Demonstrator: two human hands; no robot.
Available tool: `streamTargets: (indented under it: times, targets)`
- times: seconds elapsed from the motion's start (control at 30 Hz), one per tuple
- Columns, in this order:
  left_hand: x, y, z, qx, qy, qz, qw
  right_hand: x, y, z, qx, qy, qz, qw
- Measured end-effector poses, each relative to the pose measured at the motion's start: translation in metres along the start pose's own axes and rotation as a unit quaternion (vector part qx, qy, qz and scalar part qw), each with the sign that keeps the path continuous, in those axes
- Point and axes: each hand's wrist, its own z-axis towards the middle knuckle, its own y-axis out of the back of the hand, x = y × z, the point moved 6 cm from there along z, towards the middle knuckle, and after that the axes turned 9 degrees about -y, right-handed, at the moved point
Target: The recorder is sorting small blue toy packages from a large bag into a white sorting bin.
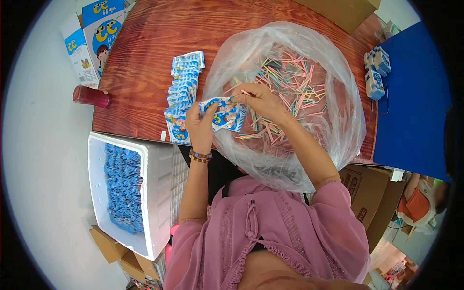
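A blue-and-white packet [228,115] hangs between my two hands over the near left rim of a clear plastic bag [349,96]. My left hand [200,126] pinches the packet's left side, fingers closed. With thumb and fingertips together, my right hand [265,102] is at the packet's upper right corner and grips a thin pale pink stick. Many thin sticks [302,72] in pink, yellow and green lie loose inside the bag. Left of the bag, an overlapping row of similar packets [182,92] runs away from me along the table.
A white foam box [159,193] full of blue packets [123,188] stands below the wooden table's [145,43] left end. A red jar [92,96] is at the left edge. Small stacked packs [376,72] sit far right, beside a blue panel [411,111]. Cardboard boxes [362,191] stand lower right.
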Motion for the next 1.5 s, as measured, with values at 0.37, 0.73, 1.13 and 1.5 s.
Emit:
streamTargets:
  times: [0.37,0.73,1.13,1.5]
  targets:
    - [0.005,-0.029,-0.025,-0.051,0.090,-0.319,0.942,-0.021,0.007,-0.020,-0.033,-0.062,0.030,0.997]
    - [0.031,-0.037,-0.041,-0.050,0.192,-0.472,0.859,-0.012,0.024,-0.039,-0.003,0.054,0.110,0.992]
    - [0.030,-0.035,-0.057,-0.026,0.215,-0.431,0.876,-0.032,0.046,-0.043,-0.035,0.029,-0.042,0.998]
    - [0.032,-0.033,-0.056,-0.049,0.214,-0.462,0.859,-0.029,0.065,0.044,-0.214,0.063,-0.509,0.832]
